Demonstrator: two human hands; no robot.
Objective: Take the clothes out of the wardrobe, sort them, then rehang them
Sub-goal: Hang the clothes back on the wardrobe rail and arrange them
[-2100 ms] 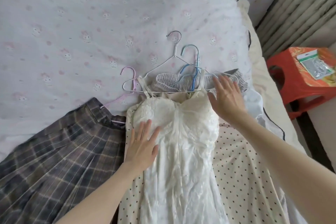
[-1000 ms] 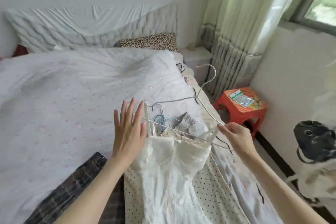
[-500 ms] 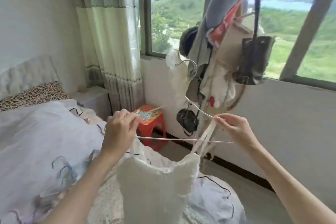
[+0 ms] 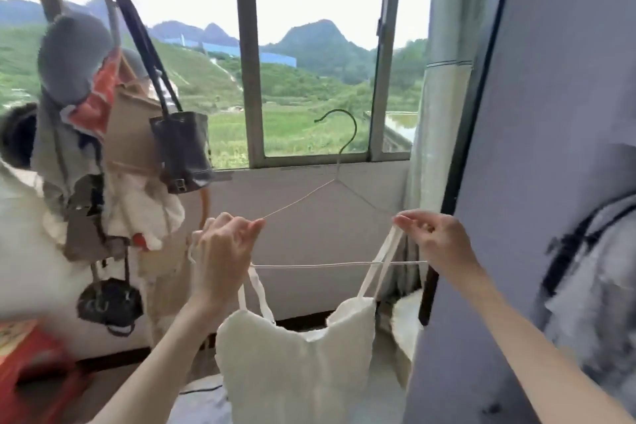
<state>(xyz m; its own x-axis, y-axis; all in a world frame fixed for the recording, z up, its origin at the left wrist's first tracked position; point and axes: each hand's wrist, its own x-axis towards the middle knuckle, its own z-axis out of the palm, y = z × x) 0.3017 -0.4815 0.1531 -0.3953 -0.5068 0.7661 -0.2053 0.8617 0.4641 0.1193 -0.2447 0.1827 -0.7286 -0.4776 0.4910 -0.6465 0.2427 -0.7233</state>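
Dress [image 4: 303, 365]: hangs on the hanger [image 4: 339, 217], held up before the window.
Left hand [image 4: 225, 251]: pinches the hanger's 9 o'clock end.
Right hand [image 4: 437, 241]: pinches the 3 o'clock end and strap.
Axis: bar level, hook at 12 o'clock.
Wardrobe [image 4: 537, 148]: at 3 o'clock, right hand nearer.

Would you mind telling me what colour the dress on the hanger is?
The dress is cream white, hanging from a thin wire hanger; the head view shows it.
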